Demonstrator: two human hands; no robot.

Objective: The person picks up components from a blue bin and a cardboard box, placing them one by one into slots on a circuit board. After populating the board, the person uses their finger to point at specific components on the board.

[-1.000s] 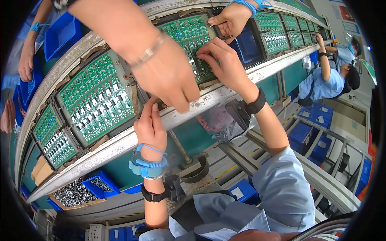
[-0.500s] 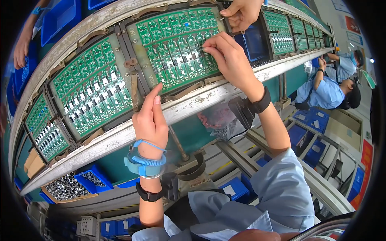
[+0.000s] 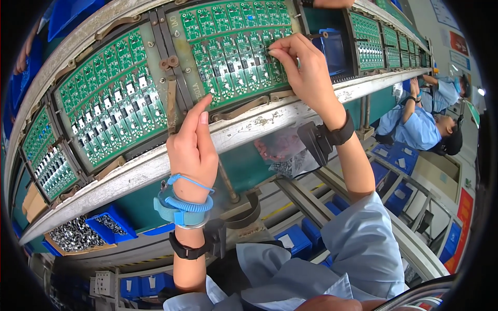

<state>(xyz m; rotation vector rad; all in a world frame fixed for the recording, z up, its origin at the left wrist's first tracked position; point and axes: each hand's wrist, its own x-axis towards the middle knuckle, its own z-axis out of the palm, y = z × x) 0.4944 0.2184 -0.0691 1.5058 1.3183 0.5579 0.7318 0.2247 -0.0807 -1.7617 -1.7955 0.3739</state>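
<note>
In front of me a green circuit board panel (image 3: pixel 241 35) with rows of small repeated boards lies in a dark frame on the line. Over its right part, my right hand (image 3: pixel 306 72) has thumb and index finger pinched together at a row of parts; whatever is between the tips is too small to make out. My left hand (image 3: pixel 194 147) rests by the panel's lower left corner, its index finger stretched onto the corner and another finger extended beside it. It holds nothing visible. A blue coiled wrist strap (image 3: pixel 189 203) circles the left wrist.
More panels stand in frames to the left (image 3: pixel 111 98) and right (image 3: pixel 367 44). A pale worn rail (image 3: pixel 249 124) edges the line nearest me. Below left are a box of small metal parts (image 3: pixel 78 234) and a blue bin (image 3: pixel 116 225). Another person's hand (image 3: pixel 332 2) shows at the top edge.
The other person's hand has drawn back from the panel's upper right corner to the top edge. My right hand still pinches over the panel; my left stays at its corner. The view has shifted slightly.
</note>
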